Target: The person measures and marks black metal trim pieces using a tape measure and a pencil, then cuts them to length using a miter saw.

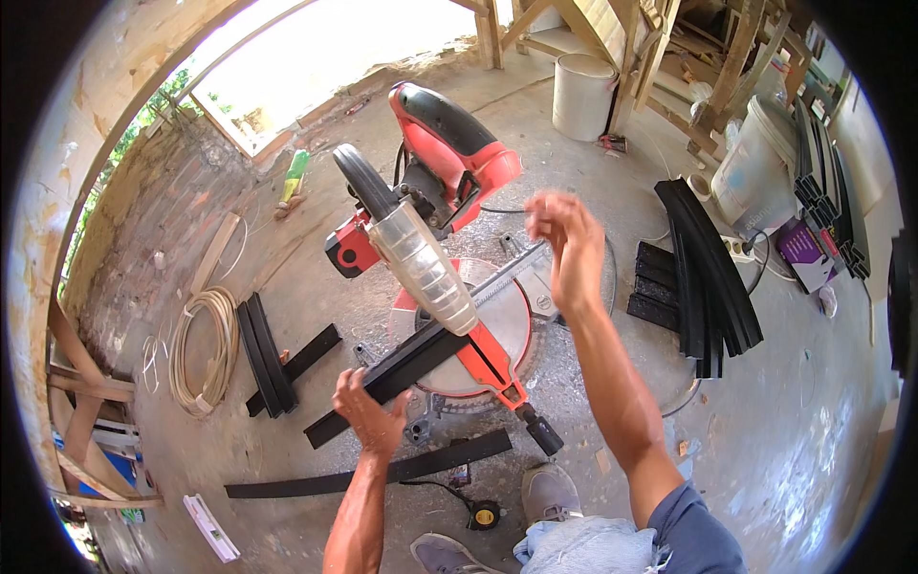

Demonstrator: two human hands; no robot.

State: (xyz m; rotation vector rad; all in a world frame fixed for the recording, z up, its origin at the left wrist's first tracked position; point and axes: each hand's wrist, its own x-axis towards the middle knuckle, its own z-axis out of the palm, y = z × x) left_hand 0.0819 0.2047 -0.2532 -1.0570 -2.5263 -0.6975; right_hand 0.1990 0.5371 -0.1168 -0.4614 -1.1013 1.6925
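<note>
A red and black miter saw (449, 143) stands on the floor before me, its head raised over the round base. A clear blade guard (426, 268) covers the blade. Across the saw's base, against the fence, lies a black profile strip (411, 368), its right end by the guard. My left hand (371, 413) is closed over the near left part of this strip. To the right of the saw handle, my right hand (574, 253) hangs in the air above the fence, apart from the handle. Its fingers are loosely bent and slightly blurred, with nothing visible in them.
Black strips (703, 277) lie stacked at the right, more (266, 354) at the left. A long strip (430, 461) and a tape measure (484, 516) are near my shoes. A coiled hose (204, 354), white buckets (583, 96) and a power cord (760, 263) are around.
</note>
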